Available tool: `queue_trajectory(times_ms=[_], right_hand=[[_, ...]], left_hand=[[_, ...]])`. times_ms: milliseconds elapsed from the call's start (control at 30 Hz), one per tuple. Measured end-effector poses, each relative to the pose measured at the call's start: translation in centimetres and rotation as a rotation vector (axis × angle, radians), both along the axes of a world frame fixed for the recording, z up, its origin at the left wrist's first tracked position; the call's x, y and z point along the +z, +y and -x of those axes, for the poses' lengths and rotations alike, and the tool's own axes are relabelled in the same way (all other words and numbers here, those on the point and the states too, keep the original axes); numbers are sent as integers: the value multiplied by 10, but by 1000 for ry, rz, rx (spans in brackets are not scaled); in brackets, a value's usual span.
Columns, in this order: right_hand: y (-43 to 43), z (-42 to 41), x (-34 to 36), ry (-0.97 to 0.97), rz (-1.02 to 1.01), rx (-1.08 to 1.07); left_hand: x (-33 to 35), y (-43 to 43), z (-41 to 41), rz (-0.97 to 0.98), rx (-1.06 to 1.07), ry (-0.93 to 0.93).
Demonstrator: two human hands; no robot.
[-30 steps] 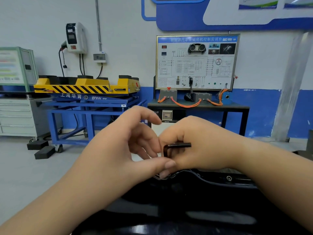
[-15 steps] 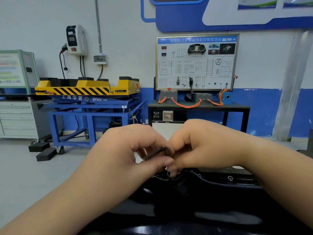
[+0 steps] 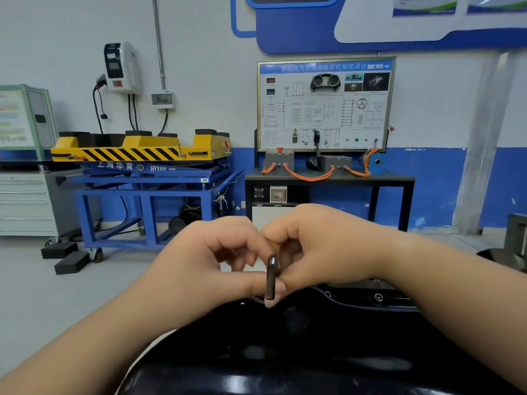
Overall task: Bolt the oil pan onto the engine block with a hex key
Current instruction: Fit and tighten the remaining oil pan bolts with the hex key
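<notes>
I see both hands meeting over the far edge of the oil pan (image 3: 285, 352), which fills the bottom of my view as a glossy black shell. The hex key (image 3: 271, 276) stands nearly upright between them, its lower end down at the pan's rim. The left hand (image 3: 211, 260) has its fingers curled in, and its thumb stretches across to lie against the key. The right hand (image 3: 322, 246) is clenched close on the key's other side, fingertips tucked in around it, so both hands grasp the tool. I cannot tell whether the key's tip sits in a bolt, since the thumb hides it. One bolt (image 3: 378, 297) shows in the pan's flange to the right of the hands, apart from them. Behind, a wiring board (image 3: 325, 104) stands on a black table (image 3: 393, 179), with a yellow striped platform (image 3: 137, 151) on a blue stand (image 3: 142, 201) to its left.
</notes>
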State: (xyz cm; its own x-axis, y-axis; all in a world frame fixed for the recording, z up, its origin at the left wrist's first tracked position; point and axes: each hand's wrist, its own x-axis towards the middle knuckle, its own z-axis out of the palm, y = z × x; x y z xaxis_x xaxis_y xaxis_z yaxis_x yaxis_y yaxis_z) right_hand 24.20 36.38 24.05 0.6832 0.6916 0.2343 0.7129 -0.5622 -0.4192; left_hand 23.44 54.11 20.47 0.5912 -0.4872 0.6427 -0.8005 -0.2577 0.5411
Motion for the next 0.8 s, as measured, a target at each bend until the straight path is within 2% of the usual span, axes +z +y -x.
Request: queue_trajectory(times_ms=[233, 500, 800], right_hand=[[-5, 1, 3, 144, 16, 62], [-5, -1, 4, 86, 13, 8], [-9, -6, -1, 187, -31, 29]], left_hand=[[-1, 1, -3, 4, 1, -21], [-3, -1, -6, 3, -95, 49], [-6, -3, -11, 77, -109, 127]])
